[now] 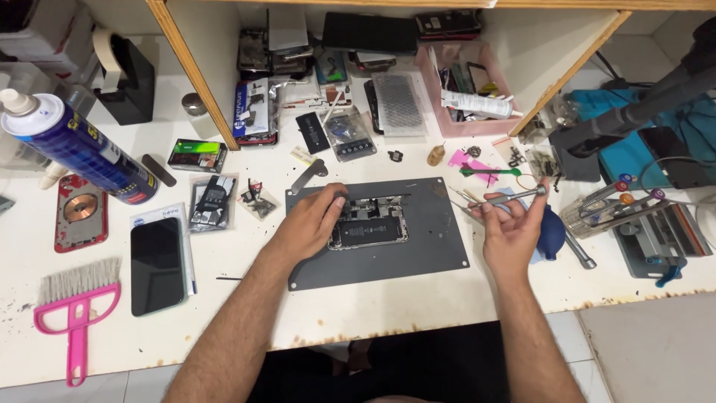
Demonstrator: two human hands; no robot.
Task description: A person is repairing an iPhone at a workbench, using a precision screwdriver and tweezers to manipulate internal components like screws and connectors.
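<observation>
My forearms: nearest the camera, bare, both reaching up toward the grey work mat.
White bench: hard and smooth, stained along its front edge, littered on every side of the mat.
Grey work mat: flat, matte, rectangular, the landmark for all else.
Blue spray can: glossy cylinder, tilted, far left of the mat.
Pink brush: plastic handle, pale bristles, left of the mat, near the bench edge.
Dark phone: glassy slab, face up, between brush and mat.
Opened phone: on the mat's upper middle, back off, innards bare; I judge it light, rigid, fragile inside, best held by its metal frame edges.
My left hand: fingers spread, pressing down on the opened phone's left end.
My right hand: just off the mat's right edge, fingertips pinched on the screwdriver.
Screwdriver: slim metal shaft, knurled, light, lying roughly level.
</observation>
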